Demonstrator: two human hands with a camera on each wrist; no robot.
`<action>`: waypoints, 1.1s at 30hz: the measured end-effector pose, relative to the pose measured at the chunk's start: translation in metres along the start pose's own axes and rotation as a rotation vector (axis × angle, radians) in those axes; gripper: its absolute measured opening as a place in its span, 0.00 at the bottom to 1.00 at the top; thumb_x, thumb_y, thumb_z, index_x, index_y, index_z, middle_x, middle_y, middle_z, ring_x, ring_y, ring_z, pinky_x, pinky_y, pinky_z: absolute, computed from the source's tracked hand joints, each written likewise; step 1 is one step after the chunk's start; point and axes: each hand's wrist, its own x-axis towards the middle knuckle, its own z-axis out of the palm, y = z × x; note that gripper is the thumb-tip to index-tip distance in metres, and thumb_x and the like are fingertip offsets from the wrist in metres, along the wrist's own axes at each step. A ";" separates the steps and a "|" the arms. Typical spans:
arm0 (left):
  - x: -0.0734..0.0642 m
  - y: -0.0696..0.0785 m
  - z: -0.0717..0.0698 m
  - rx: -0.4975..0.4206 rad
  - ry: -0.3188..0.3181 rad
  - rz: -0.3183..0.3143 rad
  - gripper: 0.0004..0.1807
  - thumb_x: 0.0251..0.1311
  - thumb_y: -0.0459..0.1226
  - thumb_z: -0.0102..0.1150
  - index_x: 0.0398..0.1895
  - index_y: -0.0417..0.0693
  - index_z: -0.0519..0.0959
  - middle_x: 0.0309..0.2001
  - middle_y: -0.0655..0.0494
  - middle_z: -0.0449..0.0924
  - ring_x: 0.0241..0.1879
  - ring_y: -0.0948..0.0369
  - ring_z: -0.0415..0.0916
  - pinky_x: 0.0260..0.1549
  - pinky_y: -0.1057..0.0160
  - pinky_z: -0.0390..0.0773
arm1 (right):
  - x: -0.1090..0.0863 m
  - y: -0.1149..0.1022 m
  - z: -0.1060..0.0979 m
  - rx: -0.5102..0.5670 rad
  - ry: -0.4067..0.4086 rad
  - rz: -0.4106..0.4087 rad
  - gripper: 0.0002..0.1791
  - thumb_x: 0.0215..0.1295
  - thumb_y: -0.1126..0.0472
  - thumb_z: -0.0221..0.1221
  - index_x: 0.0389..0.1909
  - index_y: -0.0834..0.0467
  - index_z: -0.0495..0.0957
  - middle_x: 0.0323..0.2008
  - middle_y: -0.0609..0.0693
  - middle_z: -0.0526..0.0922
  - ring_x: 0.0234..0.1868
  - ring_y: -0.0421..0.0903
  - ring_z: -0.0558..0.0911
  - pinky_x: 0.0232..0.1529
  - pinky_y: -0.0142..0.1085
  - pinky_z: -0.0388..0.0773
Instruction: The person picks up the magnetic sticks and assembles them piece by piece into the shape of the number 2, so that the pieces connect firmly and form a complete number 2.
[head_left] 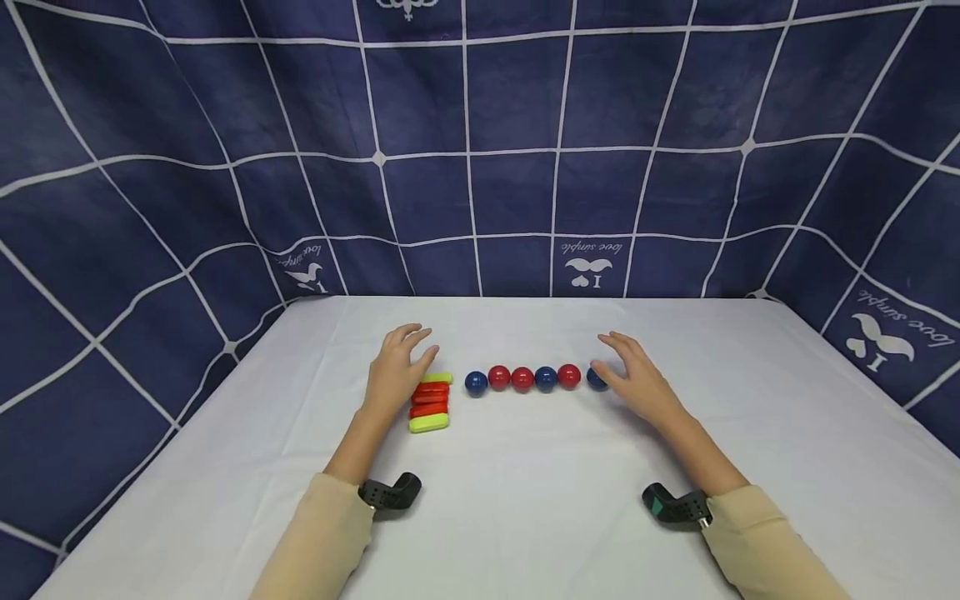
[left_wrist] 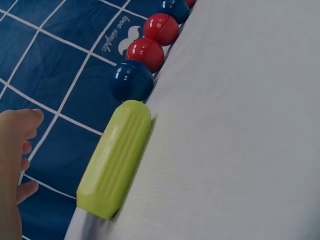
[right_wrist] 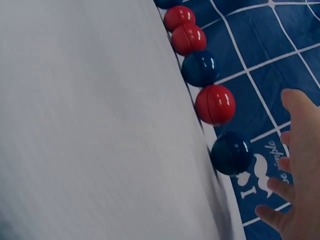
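My left hand [head_left: 394,371] hovers at the left end of the things on the table, fingers loosely spread and holding nothing. Just right of it and partly behind it lies a column of bars: a ribbed yellow-green bar [left_wrist: 115,160] in front, red bars [head_left: 430,397] in the middle, another yellow-green bar [head_left: 437,378] at the back. A row of glossy balls runs rightward from there, with a blue ball [head_left: 476,383] first, then red balls [head_left: 498,377] and another blue one. Slightly apart at the right end sits a blue ball [right_wrist: 232,153]. Beside it my right hand [head_left: 637,379] is loosely spread, thumb overlapping that ball in the head view.
A white cloth [head_left: 517,508] covers the table. Behind and at the sides hangs a dark blue curtain [head_left: 517,192] with white grid lines. Each wrist wears a black device, one on the left [head_left: 390,492] and one on the right [head_left: 675,504].
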 end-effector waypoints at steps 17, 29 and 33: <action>-0.006 -0.023 0.022 -0.294 -0.178 -0.175 0.21 0.67 0.38 0.56 0.58 0.33 0.78 0.68 0.37 0.68 0.71 0.41 0.62 0.70 0.42 0.63 | -0.002 0.012 0.022 0.324 -0.047 0.088 0.32 0.73 0.59 0.55 0.73 0.65 0.60 0.70 0.70 0.58 0.72 0.67 0.63 0.75 0.58 0.54; -0.010 -0.022 0.026 -0.206 -0.277 -0.209 0.21 0.69 0.41 0.52 0.56 0.35 0.80 0.72 0.39 0.63 0.73 0.42 0.56 0.72 0.40 0.58 | -0.007 0.015 0.024 0.250 -0.047 0.024 0.27 0.72 0.61 0.55 0.69 0.65 0.67 0.69 0.70 0.63 0.72 0.68 0.62 0.72 0.62 0.56; -0.011 -0.022 0.027 -0.207 -0.277 -0.219 0.20 0.67 0.39 0.50 0.54 0.35 0.80 0.72 0.39 0.63 0.74 0.42 0.55 0.72 0.38 0.57 | -0.008 0.015 0.025 0.244 -0.037 0.027 0.27 0.72 0.62 0.55 0.69 0.65 0.66 0.69 0.70 0.64 0.72 0.68 0.62 0.73 0.61 0.56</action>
